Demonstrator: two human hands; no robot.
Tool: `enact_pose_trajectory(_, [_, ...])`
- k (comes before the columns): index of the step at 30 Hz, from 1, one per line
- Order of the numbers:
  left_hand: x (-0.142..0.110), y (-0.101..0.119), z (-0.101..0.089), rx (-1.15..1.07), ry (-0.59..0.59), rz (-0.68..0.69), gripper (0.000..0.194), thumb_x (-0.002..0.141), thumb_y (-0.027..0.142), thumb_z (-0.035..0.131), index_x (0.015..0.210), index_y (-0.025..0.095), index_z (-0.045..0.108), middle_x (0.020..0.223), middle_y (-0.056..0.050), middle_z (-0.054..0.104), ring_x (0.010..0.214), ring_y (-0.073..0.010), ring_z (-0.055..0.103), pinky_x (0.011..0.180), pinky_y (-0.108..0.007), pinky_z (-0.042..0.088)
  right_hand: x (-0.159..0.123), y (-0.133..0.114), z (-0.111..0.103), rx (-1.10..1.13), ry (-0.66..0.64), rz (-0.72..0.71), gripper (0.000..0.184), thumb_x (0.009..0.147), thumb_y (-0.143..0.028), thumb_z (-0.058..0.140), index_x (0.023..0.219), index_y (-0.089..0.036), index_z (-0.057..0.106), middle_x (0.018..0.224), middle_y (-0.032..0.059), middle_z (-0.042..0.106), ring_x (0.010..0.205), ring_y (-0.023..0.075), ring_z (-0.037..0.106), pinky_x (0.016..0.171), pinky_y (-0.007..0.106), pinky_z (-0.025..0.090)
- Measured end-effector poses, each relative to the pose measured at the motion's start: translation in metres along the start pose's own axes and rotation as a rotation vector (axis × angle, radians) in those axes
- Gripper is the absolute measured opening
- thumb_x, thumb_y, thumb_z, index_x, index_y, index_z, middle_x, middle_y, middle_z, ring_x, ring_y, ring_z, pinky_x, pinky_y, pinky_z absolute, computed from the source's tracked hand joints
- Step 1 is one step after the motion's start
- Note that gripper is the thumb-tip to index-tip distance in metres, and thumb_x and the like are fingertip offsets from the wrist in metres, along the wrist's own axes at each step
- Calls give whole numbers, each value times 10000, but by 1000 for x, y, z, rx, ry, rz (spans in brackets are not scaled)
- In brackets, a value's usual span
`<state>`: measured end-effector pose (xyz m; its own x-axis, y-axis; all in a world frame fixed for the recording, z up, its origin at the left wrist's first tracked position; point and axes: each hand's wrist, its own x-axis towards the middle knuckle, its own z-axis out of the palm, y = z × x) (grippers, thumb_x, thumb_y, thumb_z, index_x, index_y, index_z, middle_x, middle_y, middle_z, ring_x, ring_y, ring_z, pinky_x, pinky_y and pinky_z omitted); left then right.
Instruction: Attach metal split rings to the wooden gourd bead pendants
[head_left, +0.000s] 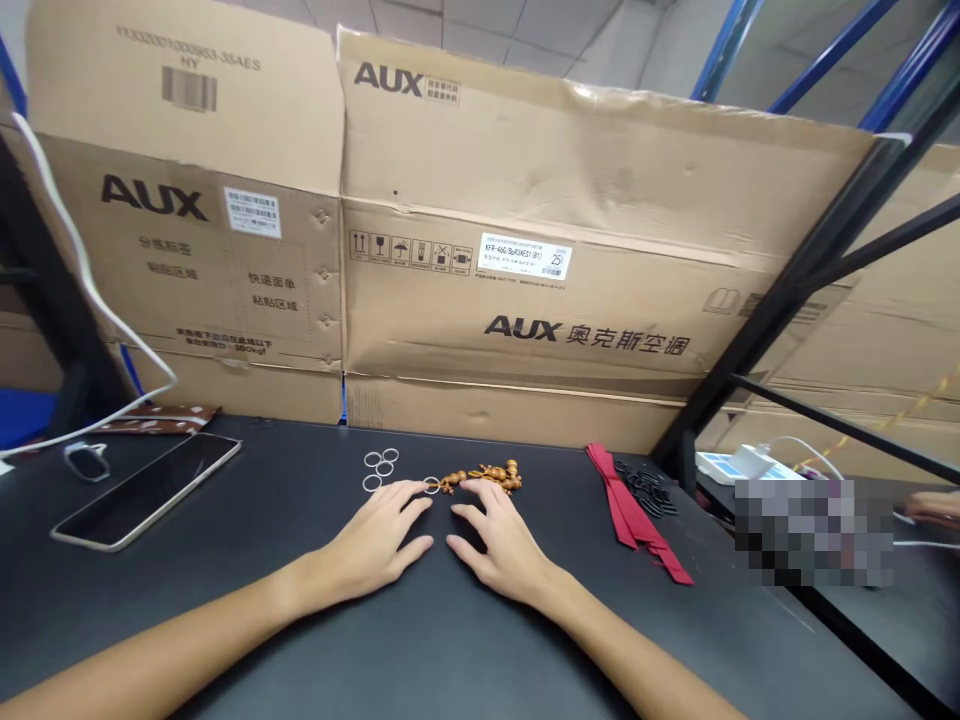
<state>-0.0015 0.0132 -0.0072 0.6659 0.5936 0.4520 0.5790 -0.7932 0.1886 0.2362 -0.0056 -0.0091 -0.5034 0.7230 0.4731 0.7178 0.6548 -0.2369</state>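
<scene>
Both my hands rest palm down on the black table (480,640), a small gap between them. My left hand (382,535) has its fingers spread, the tips beside a metal ring (431,486). My right hand (499,540) also lies with fingers apart, its fingertips at the near edge of a small pile of brown wooden gourd beads (510,470) on cords. One corded bead piece reaches left toward the ring; whether the two are joined I cannot tell. Several more silvery rings (384,468) lie just beyond my left fingers, one partly hidden by them.
Right of my hands are red ribbon strips (630,510) and a heap of black loops (649,490). A phone (150,490) lies at the left, near a white cable (97,290). Cardboard boxes (525,290) wall the back. Another person's hand (937,505) shows at far right.
</scene>
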Motion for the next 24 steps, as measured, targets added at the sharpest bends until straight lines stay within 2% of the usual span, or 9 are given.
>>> enact_pose_trajectory(5, [-1,3,-6,-62,-146,61,378,969,362,518,1317,222,559,1340,-90,585,1228,-267,539,1048,-415,446,-5,-5,-4,109,-125,-47,380,892,-348,612,1229,-172,615,1335,139,550,1226,252,523,1057,416,450])
enact_pose_trajectory(9, [3,-2,-6,-60,-223,-31,556,967,492,472,1425,177,462,1471,-131,469,1359,-316,421,1113,-477,366,-5,-7,-8,108,-223,-7,506,897,-386,600,1345,-156,543,1460,142,462,1347,268,431,1127,432,378])
enact_pose_trajectory(12, [4,-4,-8,-54,-312,-63,640,978,551,399,1480,155,384,1537,-137,357,1420,-320,322,1153,-484,299,-4,-6,-12,99,-315,5,603,900,-433,587,1416,-145,470,1523,145,376,1413,283,341,1165,466,312])
enact_pose_trajectory(16, [0,-2,-13,-44,-370,-68,693,963,610,373,1516,195,316,1569,-99,280,1447,-308,259,1177,-460,251,-4,-7,-18,79,-408,13,692,923,-495,530,1492,-146,347,1571,129,269,1459,288,237,1197,502,220])
enact_pose_trajectory(24, [-5,-2,-19,-47,-445,-29,800,926,673,389,1550,219,179,1597,-84,147,1471,-305,162,1197,-458,194,-5,-7,-21,57,-496,9,783,924,-561,493,1540,-177,199,1607,88,113,1488,269,113,1218,499,131])
